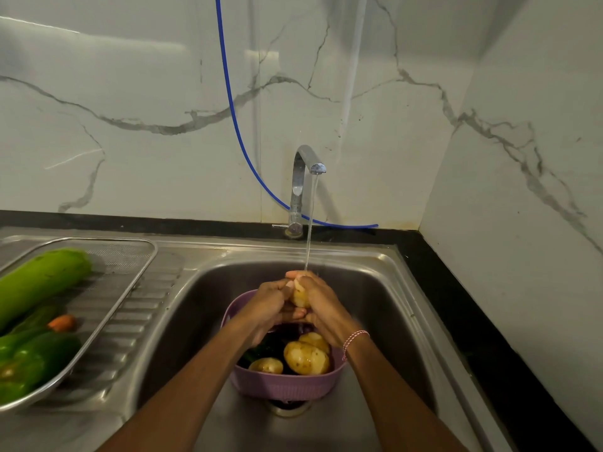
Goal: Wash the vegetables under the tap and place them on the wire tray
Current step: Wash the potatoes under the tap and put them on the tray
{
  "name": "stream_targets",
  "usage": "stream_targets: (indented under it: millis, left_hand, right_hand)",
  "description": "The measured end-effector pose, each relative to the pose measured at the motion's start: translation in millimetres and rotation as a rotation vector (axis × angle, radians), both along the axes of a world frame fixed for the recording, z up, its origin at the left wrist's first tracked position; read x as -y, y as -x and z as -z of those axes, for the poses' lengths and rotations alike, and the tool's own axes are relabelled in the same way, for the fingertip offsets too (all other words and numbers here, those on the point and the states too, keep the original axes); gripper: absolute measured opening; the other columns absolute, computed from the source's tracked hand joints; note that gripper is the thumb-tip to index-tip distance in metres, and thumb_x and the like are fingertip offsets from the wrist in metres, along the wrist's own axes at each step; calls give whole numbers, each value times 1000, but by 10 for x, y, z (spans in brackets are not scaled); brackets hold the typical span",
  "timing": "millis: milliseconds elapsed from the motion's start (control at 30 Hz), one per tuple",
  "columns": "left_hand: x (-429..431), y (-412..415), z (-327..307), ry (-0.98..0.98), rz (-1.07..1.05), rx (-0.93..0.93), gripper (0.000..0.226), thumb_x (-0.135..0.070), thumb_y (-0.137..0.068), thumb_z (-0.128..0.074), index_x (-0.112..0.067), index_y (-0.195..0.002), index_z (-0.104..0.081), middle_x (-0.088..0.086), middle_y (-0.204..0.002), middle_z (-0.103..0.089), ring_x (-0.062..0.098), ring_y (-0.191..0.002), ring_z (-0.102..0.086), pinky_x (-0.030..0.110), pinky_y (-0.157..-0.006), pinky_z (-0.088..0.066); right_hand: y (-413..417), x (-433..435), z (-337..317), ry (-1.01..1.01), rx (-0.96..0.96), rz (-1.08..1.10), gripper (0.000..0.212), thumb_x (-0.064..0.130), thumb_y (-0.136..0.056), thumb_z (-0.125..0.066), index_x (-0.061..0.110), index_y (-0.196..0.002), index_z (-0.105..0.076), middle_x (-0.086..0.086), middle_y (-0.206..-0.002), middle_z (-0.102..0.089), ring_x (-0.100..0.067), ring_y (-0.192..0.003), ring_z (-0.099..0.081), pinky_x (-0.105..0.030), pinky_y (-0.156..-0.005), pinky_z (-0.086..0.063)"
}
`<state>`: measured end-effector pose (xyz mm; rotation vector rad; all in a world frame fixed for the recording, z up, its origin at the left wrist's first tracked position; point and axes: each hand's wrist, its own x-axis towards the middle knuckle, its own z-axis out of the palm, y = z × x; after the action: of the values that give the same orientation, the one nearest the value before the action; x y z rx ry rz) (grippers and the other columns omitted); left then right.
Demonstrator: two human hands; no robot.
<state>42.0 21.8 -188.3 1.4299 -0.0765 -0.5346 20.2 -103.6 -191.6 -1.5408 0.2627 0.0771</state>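
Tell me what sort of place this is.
Probably a home kitchen, at the washing spot: a stainless steel sink with a running tap, a marble-look wall behind, and a wire tray of green vegetables on the drainboard.

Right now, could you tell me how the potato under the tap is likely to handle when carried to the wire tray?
The potato is wet from the stream, so probably slippery; left hand and right hand both wrap it. Rounded and seemingly firm, it may roll on the wire tray.
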Motion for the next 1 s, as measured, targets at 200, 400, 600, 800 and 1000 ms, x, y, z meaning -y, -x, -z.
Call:
stream_targets:
  millis: [200, 400, 600, 800, 1000]
  left_hand:
    - [47, 21, 16, -15, 34, 33, 32, -19, -111, -40, -8, -125, -67, 16, -102, -75, 25, -91, -70, 37, -87, -61]
    - [92, 16, 63, -30, 43, 112, 29, -22, -111, -42, -24, -129, -65, 12, -105, -76, 21, -89, -70, 38, -86, -61]
    - [16, -19, 102, -129, -41, 119, 34, -33, -111, -40, -23, -117, -72, 7, -89, -76, 17, -77, -67, 37, -78, -62]
    - [103, 39, 92, -210, 118, 307, 34, -34, -107, -50, -37, -141, -49, -1, -125, -67, 17, -112, -67, 30, -87, -59]
    - [99, -7, 139, -408, 131, 490, 40, -21, -105, -55, -18, -140, -35, 5, -127, -61, 16, -113, -62, 40, -97, -57]
  right_hand:
    - [-7, 31, -12, -60, 0, 64, 34, 26, -111, -39, 18, -113, -72, -15, -114, -75, -27, -100, -73, -32, -66, -59]
    - [-21, 37, -23, -165, -69, 132, 34, 37, -111, -46, 17, -108, -72, -18, -113, -75, -35, -110, -72, -51, -97, -60]
    - [-3, -14, -65, -274, -108, 73, 31, 32, -111, -45, 20, -128, -68, -20, -129, -67, -40, -117, -67, -59, -94, -60]
    - [-38, 29, -71, -207, -200, 285, 41, 55, -108, -45, 21, -117, -67, -14, -109, -73, -29, -102, -71, -45, -88, -62]
    - [-86, 3, -25, -229, -183, 141, 42, 53, -107, -48, 24, -133, -64, -16, -128, -68, -30, -115, -69, -50, -100, -59]
